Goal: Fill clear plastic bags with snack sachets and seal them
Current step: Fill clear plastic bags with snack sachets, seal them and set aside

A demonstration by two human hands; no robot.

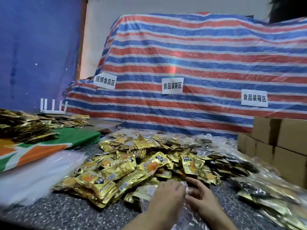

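A big heap of gold snack sachets [136, 165] covers the middle of the dark speckled table [54, 213]. At its near edge my left hand [166, 193] and my right hand [201, 195] meet over a clear plastic bag [186, 211] that lies crumpled on the table between my forearms. Both hands pinch the bag's top with curled fingers, close to each other. Whether any sachet is inside the bag is hidden by my hands.
Filled clear bags of sachets [265, 193] pile up at the right, beside stacked cardboard boxes [280, 145]. Flat clear bags [33, 176] lie at the left near a green-and-orange cloth [49, 146] carrying more sachets [25, 127]. A striped tarpaulin [191, 63] with paper labels rises behind.
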